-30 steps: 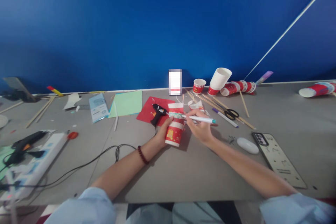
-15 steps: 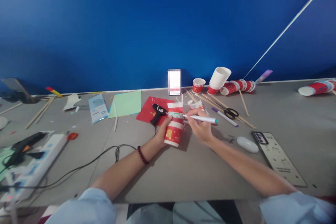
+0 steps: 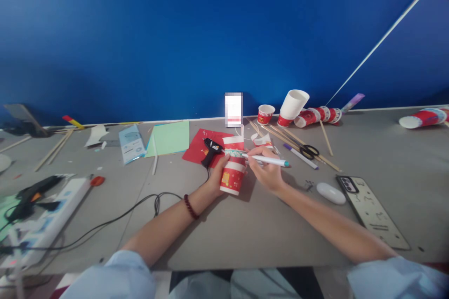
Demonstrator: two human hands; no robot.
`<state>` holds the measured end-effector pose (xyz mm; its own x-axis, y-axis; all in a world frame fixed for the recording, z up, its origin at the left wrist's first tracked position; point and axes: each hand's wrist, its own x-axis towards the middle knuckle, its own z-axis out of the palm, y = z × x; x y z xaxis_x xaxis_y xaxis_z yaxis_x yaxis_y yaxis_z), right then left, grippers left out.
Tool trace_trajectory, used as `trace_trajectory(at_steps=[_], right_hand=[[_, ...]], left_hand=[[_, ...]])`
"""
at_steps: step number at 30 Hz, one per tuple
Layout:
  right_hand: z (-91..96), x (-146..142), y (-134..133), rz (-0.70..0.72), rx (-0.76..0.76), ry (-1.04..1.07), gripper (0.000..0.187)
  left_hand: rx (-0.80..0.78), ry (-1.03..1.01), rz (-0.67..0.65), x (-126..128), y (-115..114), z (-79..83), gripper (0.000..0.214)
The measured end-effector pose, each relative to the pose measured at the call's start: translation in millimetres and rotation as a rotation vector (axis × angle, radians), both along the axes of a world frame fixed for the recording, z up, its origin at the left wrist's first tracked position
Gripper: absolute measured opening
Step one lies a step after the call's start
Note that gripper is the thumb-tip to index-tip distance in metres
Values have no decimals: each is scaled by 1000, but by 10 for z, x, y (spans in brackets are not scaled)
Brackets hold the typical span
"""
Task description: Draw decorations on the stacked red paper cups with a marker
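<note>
Two red-and-white paper cups (image 3: 232, 178) are joined end to end, leaning slightly, with a pale band bearing a green pattern near the upper end. My left hand (image 3: 218, 178) is closed around their left side, its thumb on the front. Pinched in my right hand (image 3: 266, 174) is a white marker (image 3: 268, 160) with a teal end, pointing left. Its tip meets or nearly meets the patterned band; I cannot tell which. Behind the cups, a black glue gun (image 3: 211, 152) lies on a red paper sheet (image 3: 194, 148).
Against the blue wall stand a small cup (image 3: 265, 114), stacked white cups (image 3: 293, 104) and a bright-screened phone (image 3: 233, 110). Scissors (image 3: 309, 151), a purple marker (image 3: 300, 156) and wooden sticks lie to the right, near another phone (image 3: 373, 211). A power strip (image 3: 59, 217) is at left.
My right hand and the marker have shifted very slightly left along the band. My left hand and the joined cups stay almost where they were.
</note>
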<state>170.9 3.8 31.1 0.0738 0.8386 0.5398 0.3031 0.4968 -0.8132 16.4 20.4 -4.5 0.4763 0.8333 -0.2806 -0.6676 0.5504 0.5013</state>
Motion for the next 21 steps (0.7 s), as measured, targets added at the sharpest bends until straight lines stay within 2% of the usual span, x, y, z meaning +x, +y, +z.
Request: trace_trajectory(at_steps=[21], right_hand=[[-13, 15, 14, -78, 57, -87, 5]], left_hand=[[-41, 57, -8, -6, -7, 6, 40]])
